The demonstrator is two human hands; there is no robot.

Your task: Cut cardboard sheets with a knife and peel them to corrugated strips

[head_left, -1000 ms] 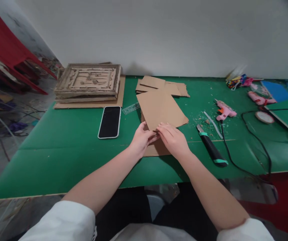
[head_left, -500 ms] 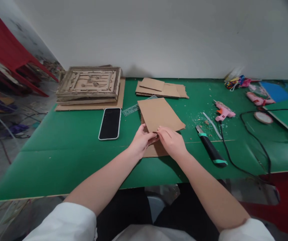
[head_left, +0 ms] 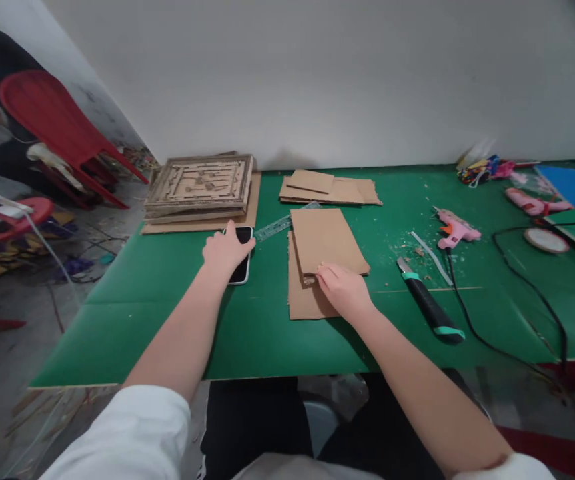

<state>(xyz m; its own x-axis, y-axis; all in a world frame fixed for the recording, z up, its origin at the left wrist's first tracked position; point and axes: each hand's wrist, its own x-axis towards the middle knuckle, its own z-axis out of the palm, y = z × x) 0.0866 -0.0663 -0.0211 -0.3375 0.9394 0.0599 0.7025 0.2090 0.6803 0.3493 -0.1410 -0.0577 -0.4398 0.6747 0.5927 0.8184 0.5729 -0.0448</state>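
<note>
My left hand [head_left: 226, 251] lies over a phone [head_left: 242, 255] with a black screen and a white rim, fingers curled round its near half. My right hand [head_left: 341, 289] rests, fingers bent, on the near edge of a brown cardboard sheet [head_left: 326, 239]. That sheet lies on a larger cardboard piece [head_left: 303, 298] on the green table top [head_left: 167, 293]. A clear ruler [head_left: 278, 227] lies between the phone and the cardboard.
A cardboard maze model [head_left: 200, 183] sits at the back left on a flat sheet. More cardboard pieces [head_left: 330, 187] lie behind. To the right are a black utility knife [head_left: 430, 306], a pink glue gun [head_left: 455, 228] with a black cord [head_left: 517, 293], and craft clutter. A red chair [head_left: 62, 127] stands at left.
My left hand let go of the cardboard and moved left onto the phone. The raised sheet has come down flat. My view shifted left.
</note>
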